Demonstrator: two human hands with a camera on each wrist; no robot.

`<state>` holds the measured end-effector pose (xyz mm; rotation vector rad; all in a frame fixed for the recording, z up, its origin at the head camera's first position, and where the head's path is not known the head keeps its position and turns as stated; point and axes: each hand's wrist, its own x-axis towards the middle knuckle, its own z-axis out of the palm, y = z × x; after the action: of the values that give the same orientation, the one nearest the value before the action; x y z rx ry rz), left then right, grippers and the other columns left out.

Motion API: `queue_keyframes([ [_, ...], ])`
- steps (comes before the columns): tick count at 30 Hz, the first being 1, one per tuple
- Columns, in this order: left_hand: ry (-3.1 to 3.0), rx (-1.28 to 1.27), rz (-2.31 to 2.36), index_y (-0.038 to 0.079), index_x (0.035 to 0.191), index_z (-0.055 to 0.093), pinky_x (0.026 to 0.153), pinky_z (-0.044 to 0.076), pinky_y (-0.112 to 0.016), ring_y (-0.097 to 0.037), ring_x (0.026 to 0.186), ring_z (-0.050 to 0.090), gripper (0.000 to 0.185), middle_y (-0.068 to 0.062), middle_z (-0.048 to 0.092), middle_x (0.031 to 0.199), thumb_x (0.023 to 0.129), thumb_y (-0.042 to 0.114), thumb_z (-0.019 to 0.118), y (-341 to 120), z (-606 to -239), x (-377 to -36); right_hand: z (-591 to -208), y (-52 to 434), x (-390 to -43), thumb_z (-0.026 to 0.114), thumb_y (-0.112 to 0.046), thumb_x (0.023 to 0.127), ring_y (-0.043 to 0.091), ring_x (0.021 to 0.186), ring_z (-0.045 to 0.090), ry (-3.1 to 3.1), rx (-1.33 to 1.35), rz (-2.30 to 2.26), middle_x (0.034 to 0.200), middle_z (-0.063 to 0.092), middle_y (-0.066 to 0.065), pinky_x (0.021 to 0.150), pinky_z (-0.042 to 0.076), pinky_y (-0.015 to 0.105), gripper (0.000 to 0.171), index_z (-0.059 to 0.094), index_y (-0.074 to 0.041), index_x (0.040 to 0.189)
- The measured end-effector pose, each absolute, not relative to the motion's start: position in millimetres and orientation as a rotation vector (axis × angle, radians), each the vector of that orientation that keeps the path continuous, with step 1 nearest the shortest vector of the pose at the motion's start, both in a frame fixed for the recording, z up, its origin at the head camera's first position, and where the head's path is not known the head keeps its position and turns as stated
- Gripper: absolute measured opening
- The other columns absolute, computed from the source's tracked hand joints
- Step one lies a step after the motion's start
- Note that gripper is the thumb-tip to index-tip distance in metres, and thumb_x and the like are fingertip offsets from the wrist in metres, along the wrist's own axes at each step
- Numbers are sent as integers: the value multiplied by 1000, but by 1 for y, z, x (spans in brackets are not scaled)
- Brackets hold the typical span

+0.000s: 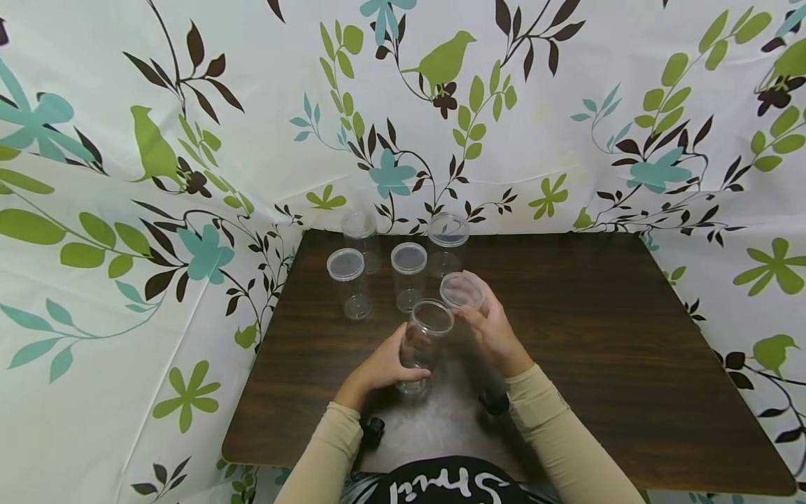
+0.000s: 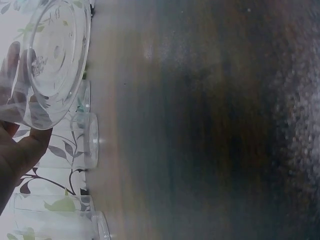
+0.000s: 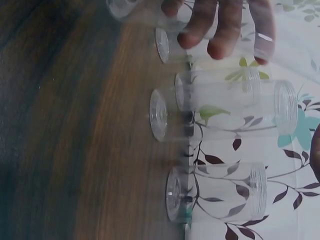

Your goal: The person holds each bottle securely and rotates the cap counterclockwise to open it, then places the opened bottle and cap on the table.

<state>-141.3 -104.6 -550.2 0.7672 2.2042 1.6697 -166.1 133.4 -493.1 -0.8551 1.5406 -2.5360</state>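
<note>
My left hand (image 1: 384, 360) grips a clear plastic jar (image 1: 418, 346) round its side, low on the body. Its round mouth is uncovered and faces up, leaning a little toward the right hand. In the left wrist view the jar's round base (image 2: 56, 52) shows from beneath, clear of the table. My right hand (image 1: 494, 332) pinches a clear round lid (image 1: 462, 290) by its edge, tilted, just beyond and right of the jar's mouth. In the right wrist view, fingers (image 3: 227, 30) wrap the held jar at the top.
Several clear lidded jars stand upright at the back left, among them a left one (image 1: 355, 294), a middle one (image 1: 409, 280) and a back right one (image 1: 447, 248). The dark wood table (image 1: 604, 336) meets a patterned cloth (image 1: 264, 126) at the back.
</note>
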Motion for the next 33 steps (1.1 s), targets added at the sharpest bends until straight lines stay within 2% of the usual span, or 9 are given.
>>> queue_keyframes([
  [4, 2208, 747, 1666, 5, 141, 40, 101, 47, -36, -27, 120, 62, 77, -13, 65, 125, 80, 12, 85, -105, -549, -142, -493, 140, -168, 60, -5, 101, 24, 135, 48, 1487, -837, -2572, 152, 40, 17, 96, 51, 34, 60, 29, 1, 152],
  [8, 2197, 734, 1670, 2, 141, 40, 101, 48, -41, -33, 121, 61, 75, -19, 64, 126, 81, 9, 85, -106, -544, -140, -493, 144, -169, 67, -9, 98, 29, 139, 44, 1319, -880, -2573, 159, 32, 20, 97, 51, 38, 64, 31, -1, 151],
  [11, 2197, 733, 1674, 2, 140, 40, 101, 48, -40, -34, 121, 61, 75, -20, 64, 126, 81, 8, 85, -107, -544, -141, -493, 144, -169, 70, -12, 96, 30, 134, 49, 1288, -880, -2555, 155, 38, 20, 94, 51, 38, 66, 32, -2, 149],
  [16, 2207, 736, 1667, 5, 139, 41, 98, 50, -36, -28, 120, 62, 74, -16, 64, 127, 80, 10, 86, -108, -549, -143, -496, 145, -169, 67, -13, 99, 25, 124, 56, 1380, -838, -2540, 147, 46, 18, 88, 49, 34, 61, 33, -3, 149],
  [20, 2168, 726, 1702, 2, 139, 40, 97, 52, -47, -38, 121, 60, 74, -24, 61, 128, 81, 9, 85, -109, -549, -145, -499, 147, -170, 63, -11, 101, 22, 121, 57, 1441, -817, -2535, 141, 51, 14, 87, 48, 32, 57, 33, -5, 149],
  [23, 2119, 705, 1739, 0, 140, 38, 96, 52, -52, -45, 122, 58, 75, -30, 58, 130, 81, 5, 84, -109, -549, -146, -502, 149, -173, 62, -9, 101, 22, 119, 58, 1488, -782, -2525, 137, 49, 14, 87, 49, 30, 60, 29, -1, 151],
  [28, 2087, 680, 1761, 0, 141, 37, 90, 57, -40, -45, 122, 58, 76, -33, 56, 132, 81, 3, 84, -108, -549, -147, -507, 152, -177, 60, -1, 100, 19, 119, 58, 1719, -605, -2407, 139, 42, 15, 91, 51, 25, 67, 22, 2, 155],
  [33, 2125, 680, 1740, 2, 141, 38, 91, 55, -32, -40, 121, 59, 76, -28, 58, 131, 80, 5, 85, -109, -549, -147, -512, 156, -180, 62, 1, 98, 26, 121, 49, 2076, -444, -2138, 148, 33, 17, 89, 50, 22, 73, 25, -7, 159],
])
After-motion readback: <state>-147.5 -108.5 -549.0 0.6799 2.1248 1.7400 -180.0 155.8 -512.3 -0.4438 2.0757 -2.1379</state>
